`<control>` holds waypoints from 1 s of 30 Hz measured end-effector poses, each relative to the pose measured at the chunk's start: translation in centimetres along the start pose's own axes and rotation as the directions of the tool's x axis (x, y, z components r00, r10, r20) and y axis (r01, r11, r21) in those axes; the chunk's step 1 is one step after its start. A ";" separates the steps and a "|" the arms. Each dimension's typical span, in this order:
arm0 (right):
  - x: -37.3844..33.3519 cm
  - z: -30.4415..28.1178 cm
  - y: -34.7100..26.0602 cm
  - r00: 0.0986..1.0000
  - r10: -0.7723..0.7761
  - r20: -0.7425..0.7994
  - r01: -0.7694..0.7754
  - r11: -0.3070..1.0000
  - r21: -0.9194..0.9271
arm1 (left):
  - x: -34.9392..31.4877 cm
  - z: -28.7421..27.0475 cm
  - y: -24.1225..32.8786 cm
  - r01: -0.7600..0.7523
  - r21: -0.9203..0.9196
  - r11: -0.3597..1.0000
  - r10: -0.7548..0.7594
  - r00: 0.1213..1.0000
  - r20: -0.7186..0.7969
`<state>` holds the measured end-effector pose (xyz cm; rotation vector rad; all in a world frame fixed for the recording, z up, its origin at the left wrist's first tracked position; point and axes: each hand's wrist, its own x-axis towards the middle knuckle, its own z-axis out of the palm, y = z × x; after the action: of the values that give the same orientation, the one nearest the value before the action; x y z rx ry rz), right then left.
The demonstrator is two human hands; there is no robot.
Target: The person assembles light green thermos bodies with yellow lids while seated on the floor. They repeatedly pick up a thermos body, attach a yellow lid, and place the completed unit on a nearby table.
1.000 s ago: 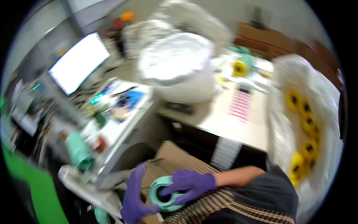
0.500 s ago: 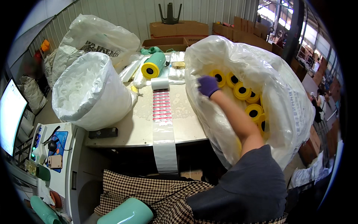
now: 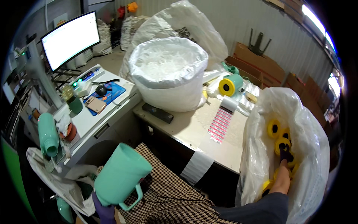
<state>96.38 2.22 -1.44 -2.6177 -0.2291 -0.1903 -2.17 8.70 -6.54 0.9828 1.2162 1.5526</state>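
My left hand [image 3: 103, 210], in a purple glove, grips the bottom of a mint-green plastic jug [image 3: 120, 175] with a handle, held tilted over my checked lap. My right hand [image 3: 285, 155], also purple-gloved, reaches deep into a large clear plastic bag [image 3: 317, 149] at the right. Its fingers close on a yellow spool [image 3: 282, 143] among several yellow spools [image 3: 274, 128]; the bag hides most of the hand.
A beige table [image 3: 194, 127] carries a big white sack of white pieces [image 3: 169, 74], a yellow-ended roll [image 3: 230, 85] with a pink label strip [image 3: 220, 121], and a black bar [image 3: 158, 113]. At the left, a desk holds a monitor [image 3: 71, 39], phone [image 3: 96, 105] and green bottle [image 3: 47, 134].
The view has swung left and down. My right hand has sunk deeper among the yellow spools. The green jug now stands higher in my left hand.
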 end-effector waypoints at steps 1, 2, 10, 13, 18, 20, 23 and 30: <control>0.0 1.0 -0.6 0.999 0.035 -0.009 -0.034 0.989 0.144 | 0.8 1.9 0.6 -0.180 0.288 0.941 0.159 0.983 0.094; 0.1 1.4 -2.2 0.960 -0.243 -0.141 0.259 0.960 0.110 | 1.6 3.2 0.5 -0.143 0.205 0.968 0.133 0.989 0.063; -26.0 -1.2 -26.9 0.205 -0.959 -0.196 0.662 -0.012 0.749 | 2.2 8.9 4.4 0.157 -0.749 0.644 -0.244 0.970 -0.007; -41.3 2.4 -28.1 -0.057 -0.940 0.337 -0.140 0.341 0.929 | 1.2 7.4 3.3 0.052 -0.759 0.649 -0.194 0.976 -0.099; -54.5 6.8 -27.6 -0.288 -0.948 -0.136 0.526 -0.275 0.805 | -3.8 3.5 3.0 -0.146 -0.155 0.977 0.075 0.916 -0.395; -54.6 6.7 -27.1 -0.278 -0.930 -0.240 0.345 -0.329 0.879 | -4.8 1.6 2.9 -0.176 -0.114 0.978 0.113 0.900 -0.421; -55.4 3.9 -26.7 -0.470 -0.856 -0.217 0.283 -0.379 0.881 | -6.2 -0.2 4.2 -0.194 0.238 0.952 0.261 0.919 -0.294; -58.7 3.3 -31.6 0.064 -0.997 -0.043 -0.056 -0.047 0.997 | -4.8 2.1 5.4 -0.041 0.316 0.948 0.132 0.953 -0.274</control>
<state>33.17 23.59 0.19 -0.7724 -1.5580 0.8431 0.19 4.10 -1.10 1.0394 1.6819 1.6514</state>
